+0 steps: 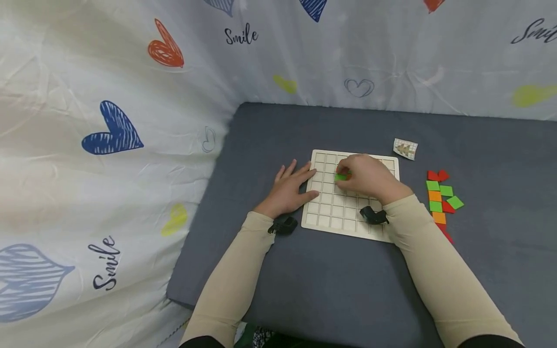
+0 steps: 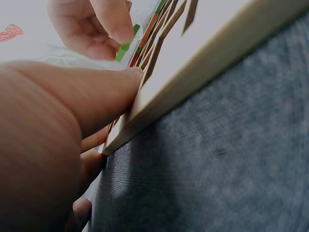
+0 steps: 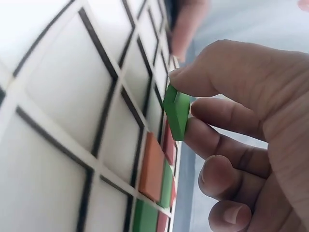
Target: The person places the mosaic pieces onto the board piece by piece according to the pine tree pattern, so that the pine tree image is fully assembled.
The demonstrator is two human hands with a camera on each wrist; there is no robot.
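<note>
A pale wooden grid board (image 1: 324, 221) lies on the grey table, divided into square cells. My right hand (image 1: 370, 178) is over its upper middle and pinches a green square tile (image 3: 177, 115) between thumb and fingers, tilted just above the cells. Beside that tile, an orange tile (image 3: 151, 166) and several green and red ones sit in the grid; the hand mostly hides them in the head view. At the board's left edge rests my left hand (image 1: 288, 191), fingers spread and thumb (image 2: 111, 92) touching the rim.
Right of the board lies a loose cluster of red, green and orange tiles (image 1: 435, 195), partly behind the right sleeve. A small printed card (image 1: 405, 149) is beyond the board's far right corner. White patterned cloth (image 1: 278, 63) hangs behind and left of the grey table (image 1: 330, 280).
</note>
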